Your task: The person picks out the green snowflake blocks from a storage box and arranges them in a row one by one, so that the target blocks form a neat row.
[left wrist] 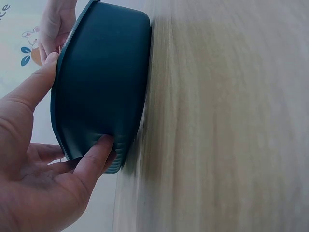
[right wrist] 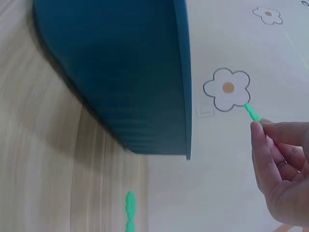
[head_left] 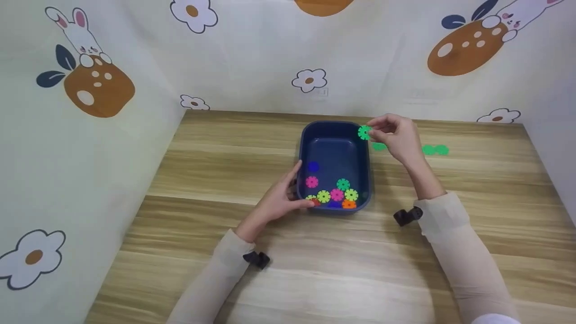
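Note:
A dark blue plastic tub [head_left: 333,141] rests on the table, with several notched plastic discs in several colours, such as a pink disc [head_left: 312,182] and an orange disc [head_left: 349,204], mostly towards its near end. My left hand [head_left: 281,200] holds the tub at its near left corner, thumb over the near edge and fingers along the outer left side. In the left wrist view its fingertips [left wrist: 102,144] press on the tub's wall. Above the tub's far right corner, my right hand [head_left: 398,137] pinches a green notched disc [head_left: 364,132] between thumb and fingers; it appears edge-on in the right wrist view.
Right of the tub, a green disc [head_left: 379,146] lies partly behind the right hand. Further right are two more green discs [head_left: 435,150] side by side. The wood-grain table [head_left: 216,171] meets a patterned wall covering [head_left: 252,54] at the back and sides.

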Demonstrator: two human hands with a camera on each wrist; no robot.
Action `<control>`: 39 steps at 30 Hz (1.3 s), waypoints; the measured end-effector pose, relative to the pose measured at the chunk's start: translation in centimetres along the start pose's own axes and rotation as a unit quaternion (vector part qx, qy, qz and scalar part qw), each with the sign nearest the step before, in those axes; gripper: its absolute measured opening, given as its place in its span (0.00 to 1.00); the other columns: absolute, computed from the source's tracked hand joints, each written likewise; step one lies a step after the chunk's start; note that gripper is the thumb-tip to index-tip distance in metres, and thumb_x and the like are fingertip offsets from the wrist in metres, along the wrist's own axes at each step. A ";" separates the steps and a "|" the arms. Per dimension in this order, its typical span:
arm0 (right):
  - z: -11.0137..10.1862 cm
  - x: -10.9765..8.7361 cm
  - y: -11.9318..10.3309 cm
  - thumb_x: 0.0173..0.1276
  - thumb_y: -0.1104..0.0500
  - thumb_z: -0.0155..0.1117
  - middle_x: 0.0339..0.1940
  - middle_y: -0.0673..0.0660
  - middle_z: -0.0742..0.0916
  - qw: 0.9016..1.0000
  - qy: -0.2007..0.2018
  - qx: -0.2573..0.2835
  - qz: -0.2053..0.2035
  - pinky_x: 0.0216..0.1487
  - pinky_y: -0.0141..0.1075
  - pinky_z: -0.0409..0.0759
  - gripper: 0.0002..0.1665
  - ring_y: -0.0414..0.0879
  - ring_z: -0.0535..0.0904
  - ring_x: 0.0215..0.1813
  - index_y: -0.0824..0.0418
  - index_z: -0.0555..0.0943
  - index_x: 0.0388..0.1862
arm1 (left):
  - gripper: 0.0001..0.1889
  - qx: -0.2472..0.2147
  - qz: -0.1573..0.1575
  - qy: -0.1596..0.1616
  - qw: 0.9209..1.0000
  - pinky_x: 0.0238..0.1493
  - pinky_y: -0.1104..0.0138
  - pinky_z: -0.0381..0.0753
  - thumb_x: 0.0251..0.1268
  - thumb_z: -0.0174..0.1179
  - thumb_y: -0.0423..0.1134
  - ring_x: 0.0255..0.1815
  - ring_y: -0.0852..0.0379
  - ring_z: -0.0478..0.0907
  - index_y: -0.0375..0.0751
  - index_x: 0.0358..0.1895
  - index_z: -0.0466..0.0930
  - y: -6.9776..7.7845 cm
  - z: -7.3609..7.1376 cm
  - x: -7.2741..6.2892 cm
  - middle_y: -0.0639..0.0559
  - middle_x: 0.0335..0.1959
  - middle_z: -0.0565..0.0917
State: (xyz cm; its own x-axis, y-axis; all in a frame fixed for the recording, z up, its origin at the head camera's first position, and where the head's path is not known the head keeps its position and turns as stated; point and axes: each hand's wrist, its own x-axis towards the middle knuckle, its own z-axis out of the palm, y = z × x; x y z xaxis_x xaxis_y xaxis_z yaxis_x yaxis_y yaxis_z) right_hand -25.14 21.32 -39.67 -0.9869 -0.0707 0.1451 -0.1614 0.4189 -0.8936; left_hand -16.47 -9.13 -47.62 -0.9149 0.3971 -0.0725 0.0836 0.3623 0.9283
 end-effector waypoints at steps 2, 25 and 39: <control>-0.5 0.0 0.2 0.67 0.65 0.68 0.29 0.42 0.83 1.000 0.005 0.008 0.002 0.36 0.23 0.85 0.13 0.31 0.84 0.31 0.70 0.85 0.48 | 0.56 0.001 -0.002 0.001 1.000 0.71 0.54 0.73 0.55 0.75 0.43 0.77 0.39 0.62 0.55 0.82 0.43 0.0 0.0 -0.1 0.39 0.82 0.48; -6.3 -0.5 3.3 0.65 0.71 0.66 0.26 0.44 0.85 0.992 0.093 0.083 0.027 0.36 0.24 0.86 0.09 0.33 0.85 0.29 0.72 0.84 0.44 | 0.57 0.015 -0.009 0.006 1.000 0.73 0.53 0.70 0.55 0.75 0.43 0.78 0.40 0.60 0.53 0.82 0.44 0.0 0.1 0.1 0.42 0.82 0.49; -10.2 -1.1 6.1 0.66 0.69 0.66 0.25 0.40 0.84 0.982 0.153 0.058 0.090 0.38 0.22 0.85 0.09 0.30 0.84 0.29 0.66 0.84 0.45 | 0.56 -0.006 -0.008 0.000 1.000 0.71 0.54 0.73 0.55 0.75 0.43 0.77 0.40 0.62 0.53 0.82 0.44 0.0 0.1 0.1 0.39 0.82 0.50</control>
State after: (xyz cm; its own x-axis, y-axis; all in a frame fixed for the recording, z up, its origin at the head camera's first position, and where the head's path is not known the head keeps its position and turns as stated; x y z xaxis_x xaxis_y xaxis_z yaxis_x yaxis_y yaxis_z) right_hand -25.03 33.23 -40.95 -0.9570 0.2776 0.0846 0.0001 0.2918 -0.9565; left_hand -16.54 -9.01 -47.70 -0.9164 0.3908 -0.0867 0.0650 0.3590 0.9311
